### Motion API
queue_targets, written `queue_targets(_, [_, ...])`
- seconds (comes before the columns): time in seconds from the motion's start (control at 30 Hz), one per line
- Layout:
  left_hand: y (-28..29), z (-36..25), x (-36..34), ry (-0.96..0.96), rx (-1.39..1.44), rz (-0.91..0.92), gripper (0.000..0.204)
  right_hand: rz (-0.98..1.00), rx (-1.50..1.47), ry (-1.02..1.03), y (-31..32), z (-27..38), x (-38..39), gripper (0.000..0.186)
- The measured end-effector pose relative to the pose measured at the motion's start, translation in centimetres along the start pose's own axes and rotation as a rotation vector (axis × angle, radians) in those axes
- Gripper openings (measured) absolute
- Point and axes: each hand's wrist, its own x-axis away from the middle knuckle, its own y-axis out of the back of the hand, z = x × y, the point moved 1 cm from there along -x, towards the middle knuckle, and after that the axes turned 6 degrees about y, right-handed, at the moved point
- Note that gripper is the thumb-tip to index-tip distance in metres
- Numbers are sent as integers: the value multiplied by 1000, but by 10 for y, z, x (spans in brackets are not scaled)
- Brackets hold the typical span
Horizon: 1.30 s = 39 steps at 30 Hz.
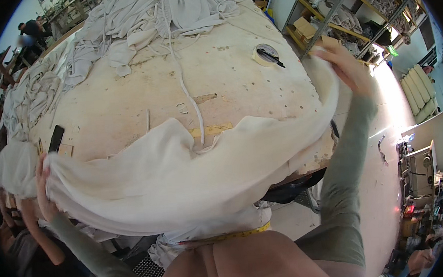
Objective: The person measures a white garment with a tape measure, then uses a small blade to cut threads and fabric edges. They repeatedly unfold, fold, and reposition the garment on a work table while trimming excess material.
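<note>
1. A yellow tape measure (244, 233) hung nearest the person.
2. Both hands gripped a wide cream cloth (183, 178) spread over the table's (125, 109) near edge: the left hand (43, 189) clutched one end, the right hand (348, 68) the other.
3. Farther off lay a tape roll (266, 55) and piled white fabric (134, 20).

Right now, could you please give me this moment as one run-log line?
left hand: grips cloth edge | right hand: grips other edge, raised | cloth: spread over table | tape roll: on table
</note>
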Motion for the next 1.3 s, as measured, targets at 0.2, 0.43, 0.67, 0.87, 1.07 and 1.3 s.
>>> queue_targets(0.2, [-8,149,-81,881,1142,-474,53,-153,-586,523,-58,9,-103,58])
queue_targets(0.43, [-108,81,-31,971,1078,15,53,-25,222,348,-124,-69,-16,45])
queue_targets(0.67, [-128,1,-34,1107,754,81,48,-301,919,304,-149,-132,54,51])
queue_targets(0.87, [-136,-17,-42,859,531,-229,53,136,257,164,-197,-132,50,54])
queue_targets(1.07, [-63,-5,-23,808,648,-821,58,-382,-854,-27,-147,-66,60,51])
queue_targets(1.3, [-3,69,2,897,973,-700,43,-214,-871,224,-59,11,68,32])
